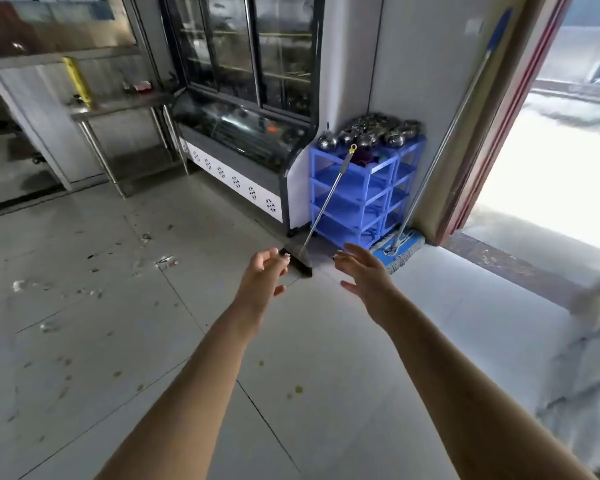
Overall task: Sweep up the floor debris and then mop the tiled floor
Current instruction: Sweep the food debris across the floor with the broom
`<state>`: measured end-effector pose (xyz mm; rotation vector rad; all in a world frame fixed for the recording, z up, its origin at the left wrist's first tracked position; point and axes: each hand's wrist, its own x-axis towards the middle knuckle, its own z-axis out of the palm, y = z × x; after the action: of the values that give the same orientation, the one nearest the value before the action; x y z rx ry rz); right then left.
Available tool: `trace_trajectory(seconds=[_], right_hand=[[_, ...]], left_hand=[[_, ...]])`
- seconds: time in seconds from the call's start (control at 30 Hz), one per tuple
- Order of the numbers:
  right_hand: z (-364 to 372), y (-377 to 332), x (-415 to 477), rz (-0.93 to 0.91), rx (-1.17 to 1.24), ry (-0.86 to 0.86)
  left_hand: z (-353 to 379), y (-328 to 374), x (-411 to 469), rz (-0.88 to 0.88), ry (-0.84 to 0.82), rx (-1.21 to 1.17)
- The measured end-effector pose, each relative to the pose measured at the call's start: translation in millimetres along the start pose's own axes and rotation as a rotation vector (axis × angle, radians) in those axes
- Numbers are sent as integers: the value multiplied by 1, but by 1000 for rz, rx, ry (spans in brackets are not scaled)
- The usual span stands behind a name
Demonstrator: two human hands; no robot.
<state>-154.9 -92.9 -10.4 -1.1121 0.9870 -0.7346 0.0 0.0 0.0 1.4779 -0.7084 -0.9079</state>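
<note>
A broom [326, 199] with a metal handle and a dark head leans against a blue plastic rack [364, 188], its head on the floor just beyond my hands. A flat mop [440, 157] with a long metal handle and a blue pad leans on the wall by the doorway. Scraps of debris [163, 261] lie scattered over the grey tiled floor [326, 358] to the left. My left hand [262, 275] and my right hand [364, 270] are both stretched forward with loose fingers, holding nothing, close to the broom head.
A glass-fronted display fridge [243, 98] stands behind the broom, with a steel table [118, 109] to its left. Metal pots sit on top of the blue rack. An open doorway [551, 161] with bright light is at the right.
</note>
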Motion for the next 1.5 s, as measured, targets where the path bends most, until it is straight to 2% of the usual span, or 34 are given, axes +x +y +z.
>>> trace_trajectory(seconds=[0.27,0.53,0.87,1.07,1.5], right_hand=[[-33,-14,80,14,80,153],[-47,-51,201,-1,29,163],[-69,-87,313,-27,-31,199],[-94,-104,394,-34,-41,143],[-175,-181,598,4,-64,-22]], left_hand=[[59,7,92,-7,-92,11],[87,9,229,-23,-98,20],[117,18,349,-34,-116,-21],[150,25,415,-16,-82,-58],[270,57,587,-25,50,-61]])
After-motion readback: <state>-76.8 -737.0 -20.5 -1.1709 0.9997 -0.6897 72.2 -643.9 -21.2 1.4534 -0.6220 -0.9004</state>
